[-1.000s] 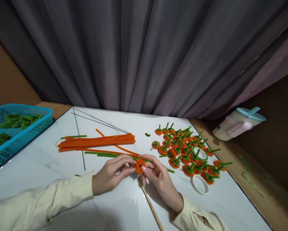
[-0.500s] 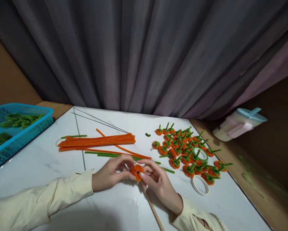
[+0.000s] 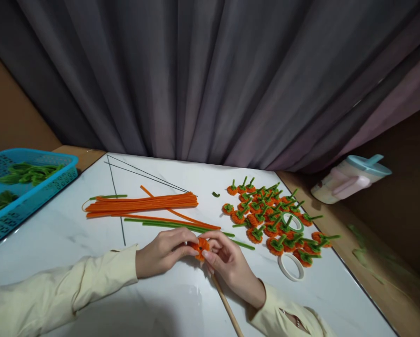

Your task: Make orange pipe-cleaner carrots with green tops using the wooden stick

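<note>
My left hand (image 3: 162, 255) and my right hand (image 3: 229, 264) meet over the white table (image 3: 182, 304), both pinching a small orange pipe-cleaner pumpkin (image 3: 200, 246) between their fingertips. A wooden stick (image 3: 227, 306) runs from under my right hand toward the near edge. Just behind my hands lie green pipe cleaners (image 3: 168, 225) and a bundle of orange pipe cleaners (image 3: 141, 205). To the right sits a heap of finished orange pumpkins with green stems (image 3: 271, 217).
A white tape ring (image 3: 291, 267) lies near the pumpkins, and a green tape ring (image 3: 291, 222) rests on the heap. A blue basket with green pieces (image 3: 20, 187) stands at the left. Thin dark wires (image 3: 143, 175) lie at the back. A pastel cup (image 3: 352, 178) lies off the table, right.
Both hands have shifted slightly nearer with the orange pumpkin and turned it between the fingertips; more of the green pipe cleaners behind them now shows.
</note>
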`<state>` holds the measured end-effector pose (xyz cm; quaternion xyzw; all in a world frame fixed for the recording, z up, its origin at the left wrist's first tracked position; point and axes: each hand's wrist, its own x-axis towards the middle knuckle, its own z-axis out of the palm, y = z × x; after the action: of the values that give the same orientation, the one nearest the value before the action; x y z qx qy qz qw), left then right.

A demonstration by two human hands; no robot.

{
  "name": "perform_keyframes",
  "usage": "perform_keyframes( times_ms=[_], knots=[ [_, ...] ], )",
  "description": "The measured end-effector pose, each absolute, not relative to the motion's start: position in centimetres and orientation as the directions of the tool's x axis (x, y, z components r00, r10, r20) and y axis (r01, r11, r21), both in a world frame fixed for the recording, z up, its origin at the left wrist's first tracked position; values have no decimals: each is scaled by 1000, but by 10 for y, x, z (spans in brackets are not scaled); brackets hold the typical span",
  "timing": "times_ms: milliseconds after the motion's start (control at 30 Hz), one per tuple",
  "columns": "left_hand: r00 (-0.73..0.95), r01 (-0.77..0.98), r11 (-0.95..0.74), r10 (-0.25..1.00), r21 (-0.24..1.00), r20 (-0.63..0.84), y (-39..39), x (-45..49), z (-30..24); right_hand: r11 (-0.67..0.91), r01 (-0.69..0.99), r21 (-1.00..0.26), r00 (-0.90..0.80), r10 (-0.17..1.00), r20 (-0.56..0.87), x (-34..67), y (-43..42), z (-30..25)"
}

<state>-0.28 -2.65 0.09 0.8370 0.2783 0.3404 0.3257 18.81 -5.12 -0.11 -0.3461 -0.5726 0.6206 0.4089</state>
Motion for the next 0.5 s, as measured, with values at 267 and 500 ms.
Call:
perform_keyframes(
  times_ms=[267, 500],
  knots=[
    [598, 212, -665, 668, 716, 443, -26, -5, 2, 250, 151, -956, -354, 917, 184, 188, -53, -1],
    [552, 74, -255, 816, 964, 173, -28, -3, 2, 562, 378, -735, -273, 827, 492, 190, -59, 0]
  ],
)
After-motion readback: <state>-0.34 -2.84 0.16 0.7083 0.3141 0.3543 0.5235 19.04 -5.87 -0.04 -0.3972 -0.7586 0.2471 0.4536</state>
